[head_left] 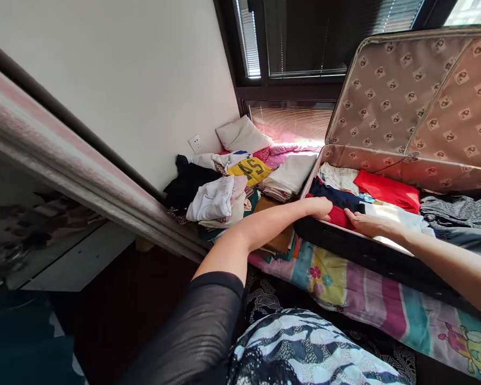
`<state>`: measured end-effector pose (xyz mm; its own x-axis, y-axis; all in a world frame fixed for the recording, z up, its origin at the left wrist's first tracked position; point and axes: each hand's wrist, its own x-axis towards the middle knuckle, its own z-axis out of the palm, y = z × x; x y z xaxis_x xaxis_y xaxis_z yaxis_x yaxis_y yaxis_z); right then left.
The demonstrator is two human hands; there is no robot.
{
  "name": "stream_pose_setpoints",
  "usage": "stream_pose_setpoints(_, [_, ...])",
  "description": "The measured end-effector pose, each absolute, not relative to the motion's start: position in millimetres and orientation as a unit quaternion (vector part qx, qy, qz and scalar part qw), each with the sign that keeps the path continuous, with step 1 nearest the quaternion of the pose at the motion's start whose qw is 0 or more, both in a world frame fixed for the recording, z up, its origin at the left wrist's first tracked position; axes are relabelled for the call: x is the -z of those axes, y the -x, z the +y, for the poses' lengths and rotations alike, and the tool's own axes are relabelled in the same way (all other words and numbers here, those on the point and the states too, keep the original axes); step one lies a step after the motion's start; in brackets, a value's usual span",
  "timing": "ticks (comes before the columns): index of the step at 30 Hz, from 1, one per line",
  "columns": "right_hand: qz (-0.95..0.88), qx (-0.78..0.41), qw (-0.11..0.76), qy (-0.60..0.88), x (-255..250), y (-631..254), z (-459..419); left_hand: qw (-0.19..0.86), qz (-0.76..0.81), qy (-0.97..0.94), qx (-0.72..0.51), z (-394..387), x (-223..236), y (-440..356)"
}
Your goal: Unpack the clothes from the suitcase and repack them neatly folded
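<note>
An open suitcase (369, 251) lies on the bed, its patterned lid (417, 96) propped up against the window. Inside lie folded clothes: a navy piece (336, 195), a red garment (387, 190), a white one (396, 216) and a pale patterned one (339, 176). My left hand (319, 207) rests curled on a small red folded item (338, 216) at the suitcase's near left corner. My right hand (366, 223) lies flat beside it, fingers touching the same red item and the white cloth. Both hands press down on the clothing.
A heap of folded clothes (224, 198) sits left of the suitcase, with a yellow numbered shirt (250, 170) and a white stack (291, 174). A pillow (240, 133) lies by the wall. A grey garment (457, 214) hangs over the suitcase's right side. A colourful cartoon sheet (364, 294) covers the bed.
</note>
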<state>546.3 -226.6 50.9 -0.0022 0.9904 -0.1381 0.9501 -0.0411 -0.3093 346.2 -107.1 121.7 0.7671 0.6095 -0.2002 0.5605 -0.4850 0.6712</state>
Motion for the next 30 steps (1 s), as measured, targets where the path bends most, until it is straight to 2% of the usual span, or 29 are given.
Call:
stream_pose_setpoints(3, [-0.705, -0.139, 0.004, 0.695, -81, -539, -222, 0.402, 0.244, -0.88, -0.069, -65, -137, -311])
stream_pose_setpoints(5, [-0.709, -0.098, 0.032, 0.698, -97, -520, -224, 0.406, 0.272, -0.859, -0.15, -31, -140, -281])
stream_pose_setpoints(8, [-0.7, -0.047, 0.113, 0.703, -105, -483, -226, 0.316, 0.428, -0.816, -0.225, 9, -127, -246])
stream_pose_setpoints(10, [-0.687, -0.036, 0.16, 0.708, -100, -463, -224, 0.233, 0.464, -0.832, -0.197, 21, -111, -237])
stream_pose_setpoints(12, [-0.676, -0.042, 0.191, 0.711, -89, -450, -222, 0.173, 0.417, -0.883, -0.128, 21, -92, -241])
stream_pose_setpoints(17, [-0.661, -0.041, 0.204, 0.721, -73, -441, -226, 0.089, 0.326, -0.941, -0.009, 13, -54, -280])
stream_pose_setpoints(19, [-0.658, -0.031, 0.198, 0.726, -73, -440, -231, 0.106, 0.362, -0.926, -0.014, 16, -47, -294])
stream_pose_setpoints(24, [-0.652, -0.017, 0.203, 0.731, -75, -437, -236, 0.241, 0.448, -0.858, -0.069, 52, -52, -306])
stream_pose_setpoints(30, [-0.647, -0.023, 0.213, 0.731, -76, -437, -237, 0.311, 0.53, -0.777, -0.135, 101, -60, -293])
